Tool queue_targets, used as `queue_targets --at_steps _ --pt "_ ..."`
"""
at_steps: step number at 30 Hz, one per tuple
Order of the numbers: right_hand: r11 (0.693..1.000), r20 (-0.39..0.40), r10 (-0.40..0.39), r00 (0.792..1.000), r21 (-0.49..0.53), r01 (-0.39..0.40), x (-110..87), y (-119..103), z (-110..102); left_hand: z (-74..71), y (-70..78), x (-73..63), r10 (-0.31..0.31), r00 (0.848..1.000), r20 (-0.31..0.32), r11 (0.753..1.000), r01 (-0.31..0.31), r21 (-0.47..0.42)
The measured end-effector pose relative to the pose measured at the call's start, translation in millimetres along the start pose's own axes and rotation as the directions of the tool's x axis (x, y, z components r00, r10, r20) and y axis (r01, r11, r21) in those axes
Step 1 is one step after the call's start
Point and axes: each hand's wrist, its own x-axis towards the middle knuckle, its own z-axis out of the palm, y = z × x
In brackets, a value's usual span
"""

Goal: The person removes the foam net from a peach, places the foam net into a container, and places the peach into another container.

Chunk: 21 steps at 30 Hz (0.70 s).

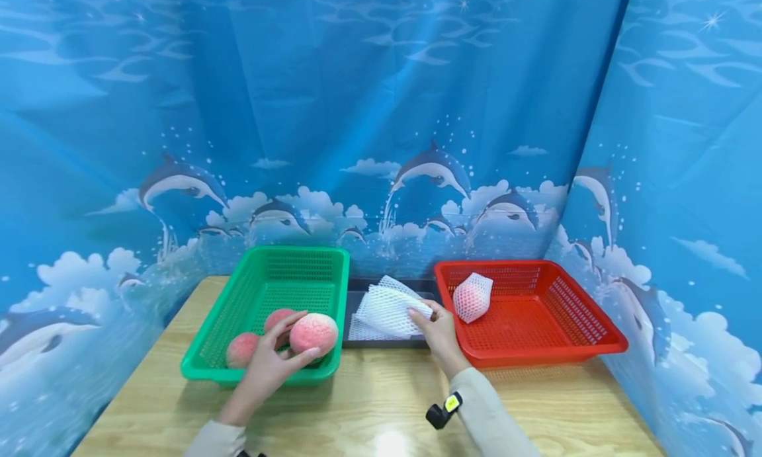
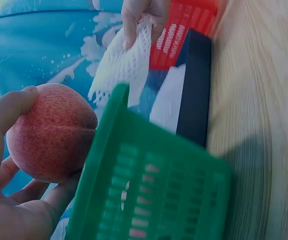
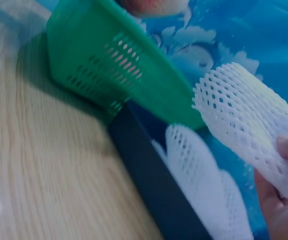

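A pink peach (image 1: 313,333) is held by my left hand (image 1: 270,368) over the right side of the green basket (image 1: 266,250); the left wrist view shows thumb and fingers curled round the peach (image 2: 54,132). My right hand (image 1: 439,331) pinches one end of a white foam fruit net (image 1: 385,309), its mesh opening facing left in the right wrist view. Below it, several more foam nets (image 3: 198,170) lie in the dark tray (image 1: 425,286). Two other peaches (image 1: 242,350) sit in the green basket, partly hidden by my left hand.
To the right of the tray stands a red basket (image 1: 538,358) with one net-wrapped peach (image 1: 472,297) at its left side. Everything rests on a wooden table (image 1: 369,391). A blue dolphin-print curtain (image 1: 381,146) hangs close behind the baskets.
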Motion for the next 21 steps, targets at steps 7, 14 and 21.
queue_targets --at_steps 7,14,21 --pt "0.999 0.078 -0.001 0.997 -0.043 0.005 11.7 15 4 -26.7 -8.7 -0.1 0.011 0.999 0.041 0.995 -0.015 0.095" --pt "0.983 0.108 -0.003 0.994 -0.182 0.023 19.2 29 6 -48.2 -21.0 4.6 -0.019 0.994 0.106 0.989 0.003 0.149" --pt "0.976 0.116 0.029 0.993 -0.216 -0.004 22.3 38 2 -65.7 -25.2 11.5 -0.045 0.976 0.215 0.978 -0.001 0.21"
